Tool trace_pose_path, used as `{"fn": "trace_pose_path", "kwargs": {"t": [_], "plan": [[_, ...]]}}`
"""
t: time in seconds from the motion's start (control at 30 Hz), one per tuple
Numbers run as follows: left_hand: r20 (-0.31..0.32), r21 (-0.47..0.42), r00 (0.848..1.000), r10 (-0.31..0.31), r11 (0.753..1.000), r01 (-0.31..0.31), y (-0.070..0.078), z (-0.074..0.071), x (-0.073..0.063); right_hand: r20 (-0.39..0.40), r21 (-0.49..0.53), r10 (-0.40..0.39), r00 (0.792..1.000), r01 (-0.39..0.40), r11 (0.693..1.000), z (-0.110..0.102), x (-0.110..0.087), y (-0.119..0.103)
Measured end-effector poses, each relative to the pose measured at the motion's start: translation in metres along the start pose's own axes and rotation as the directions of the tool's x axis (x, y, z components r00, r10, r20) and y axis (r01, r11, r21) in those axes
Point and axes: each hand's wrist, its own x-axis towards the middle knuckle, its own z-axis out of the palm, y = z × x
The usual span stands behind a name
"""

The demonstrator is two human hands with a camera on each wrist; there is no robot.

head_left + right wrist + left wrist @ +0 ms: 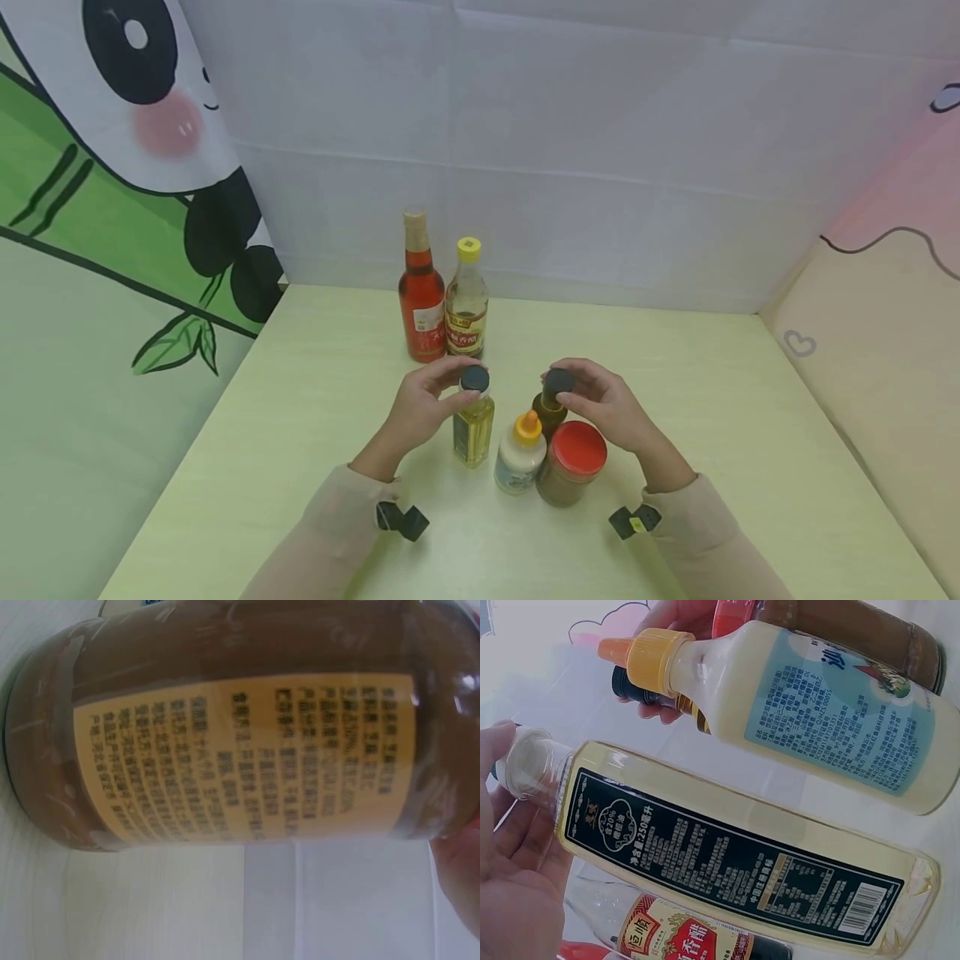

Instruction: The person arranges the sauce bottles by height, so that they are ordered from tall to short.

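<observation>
My left hand grips a square-sided bottle of yellow oil by its neck, just under the dark cap. In the left wrist view this oil bottle shows its dark back label. With thumb and fingers at the black cap, my right hand holds a dark bottle, partly hidden behind other containers. Between the hands stand a white squeeze bottle with an orange nozzle and a red-lidded jar of brown paste. The jar fills much of the right wrist view.
Farther back stand a tall bottle of red liquid and a yellow-capped vinegar bottle, side by side. The pale table meets a white cloth wall at the back, with painted panels at both sides.
</observation>
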Motion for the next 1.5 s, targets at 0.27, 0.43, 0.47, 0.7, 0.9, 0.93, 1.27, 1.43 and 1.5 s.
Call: {"fn": "trace_pose_path", "kwargs": {"t": [0.27,0.43,0.47,0.7,0.9,0.93,1.27,1.43,1.5], "plan": [[-0.020,0.031,1.000,-0.005,1.000,0.006,0.002,0.001,0.001,-0.004,0.000,0.005,1.000,-0.005,1.000,0.000,0.000,0.000],[-0.029,0.057,0.999,0.019,0.998,-0.018,0.006,0.000,0.002,-0.004,-0.005,0.003,1.000,-0.003,1.000,0.000,0.000,-0.001],[-0.032,0.059,0.999,0.022,0.998,-0.020,0.007,-0.001,0.003,-0.003,-0.004,0.000,1.000,0.000,1.000,0.000,0.000,-0.001],[-0.033,0.047,0.999,0.029,0.999,-0.027,0.007,-0.007,0.003,-0.018,-0.010,0.011,1.000,-0.011,1.000,0.010,-0.006,-0.003],[-0.021,0.053,0.999,0.026,0.998,-0.025,0.007,-0.011,0.004,-0.035,-0.028,0.016,0.999,-0.017,0.999,0.020,-0.012,-0.005],[-0.020,0.057,1.000,0.024,0.998,-0.023,0.008,-0.011,0.004,-0.038,-0.032,0.016,0.999,-0.017,0.999,0.022,-0.013,-0.005],[-0.041,0.075,0.999,-0.001,0.997,0.005,0.011,-0.011,0.013,-0.050,-0.054,0.021,0.999,-0.023,0.998,0.025,-0.014,-0.006],[-0.069,0.090,0.997,-0.017,0.996,0.024,0.009,-0.010,0.020,-0.048,-0.054,0.017,0.999,-0.020,0.998,0.024,-0.014,-0.005],[-0.080,0.096,0.997,-0.016,0.995,0.023,0.008,-0.010,0.023,-0.047,-0.050,0.015,0.999,-0.018,0.999,0.024,-0.014,-0.006]]}}
